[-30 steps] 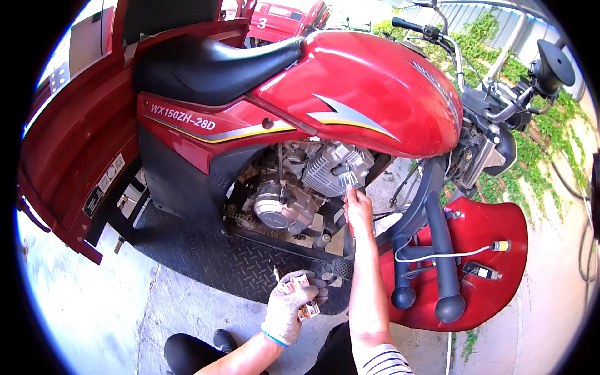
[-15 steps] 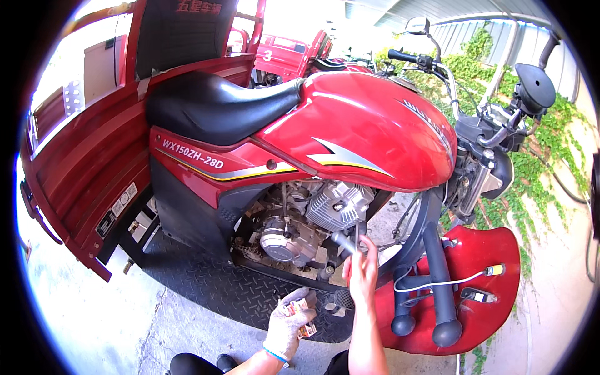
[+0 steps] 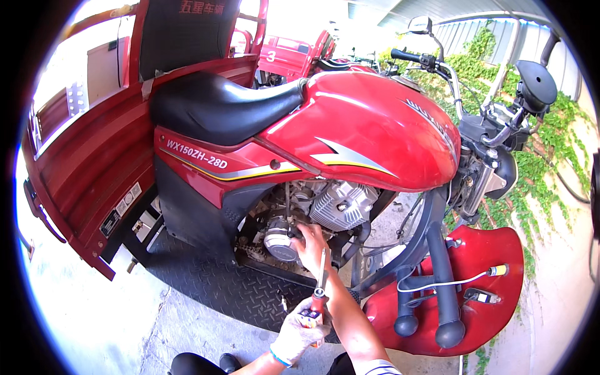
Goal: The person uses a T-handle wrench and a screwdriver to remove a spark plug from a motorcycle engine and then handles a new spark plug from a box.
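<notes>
My left hand [image 3: 299, 334], in a pale work glove, is closed around small printed boxes [image 3: 309, 319] and a rod-shaped metal tool [image 3: 322, 265] with a red handle. The tool points up, in front of my right forearm. My bare right hand [image 3: 309, 245] reaches to the engine of a red motor tricycle [image 3: 350, 131]. Its fingertips are closed at a small black cap [image 3: 292, 231] above the round silver engine cover [image 3: 281, 245]. Just to the right is the finned cylinder [image 3: 345, 205]. My palm and the tool's lower end are partly hidden.
A black chequered footboard [image 3: 212, 281] runs below the engine. At the right, a red front panel [image 3: 487, 262] carries dark tubes and a loose white cable [image 3: 437, 287]. The red cargo box [image 3: 81, 206] stands at the left. Green creepers cover the wall behind.
My right hand has moved left from beside the cylinder to the black cap, no longer holding the tool. The tool is now in my left hand, which has shifted slightly right and down.
</notes>
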The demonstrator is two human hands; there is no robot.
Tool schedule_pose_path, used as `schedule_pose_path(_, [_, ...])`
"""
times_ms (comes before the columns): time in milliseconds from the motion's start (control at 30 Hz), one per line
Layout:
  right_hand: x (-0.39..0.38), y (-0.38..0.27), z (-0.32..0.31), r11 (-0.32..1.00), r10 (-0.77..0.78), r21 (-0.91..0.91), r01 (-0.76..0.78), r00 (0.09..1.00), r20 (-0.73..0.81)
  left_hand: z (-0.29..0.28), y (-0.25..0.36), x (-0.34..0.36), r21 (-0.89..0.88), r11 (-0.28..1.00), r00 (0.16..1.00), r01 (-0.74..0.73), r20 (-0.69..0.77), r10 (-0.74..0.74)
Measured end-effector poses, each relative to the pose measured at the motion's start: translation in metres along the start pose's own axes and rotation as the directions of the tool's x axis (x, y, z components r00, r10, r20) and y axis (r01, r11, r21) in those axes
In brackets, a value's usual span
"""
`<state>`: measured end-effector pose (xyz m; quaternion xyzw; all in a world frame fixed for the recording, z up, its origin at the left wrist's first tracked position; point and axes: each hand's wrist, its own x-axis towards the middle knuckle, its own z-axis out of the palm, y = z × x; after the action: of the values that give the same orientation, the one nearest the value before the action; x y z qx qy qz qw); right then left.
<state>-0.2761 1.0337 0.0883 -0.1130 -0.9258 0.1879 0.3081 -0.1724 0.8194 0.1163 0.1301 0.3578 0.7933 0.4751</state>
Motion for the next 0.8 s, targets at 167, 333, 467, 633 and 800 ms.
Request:
schedule_pose_path(167, [0.010,0.012,-0.054,0.994,-0.039,-0.113,0.003,0.947,-0.319,0.002,0.009,-0.007,-0.090,0.996,0.998,0.013,-0.054,-0.018])
schedule_pose_path(333, [0.046,0.054,-0.099,0.993,-0.057,-0.113,0.018,0.934,-0.352,-0.003,0.002,-0.002,-0.207,0.977,0.990,0.052,-0.114,-0.077])
schedule_pose_path(467, [0.052,0.060,-0.098,0.990,-0.090,-0.135,0.048,0.942,-0.324,-0.002,0.001,0.001,-0.248,0.967,0.990,0.062,-0.111,-0.092])
schedule_pose_path(633, [0.055,0.060,-0.094,0.986,-0.141,-0.123,0.109,0.944,-0.297,-0.004,0.003,0.002,-0.249,0.966,0.989,0.077,-0.103,-0.105])
schedule_pose_path(800, [0.061,0.053,-0.097,0.979,-0.149,-0.177,0.100,0.944,-0.294,0.002,0.011,0.008,-0.268,0.959,0.982,0.089,-0.135,-0.129])
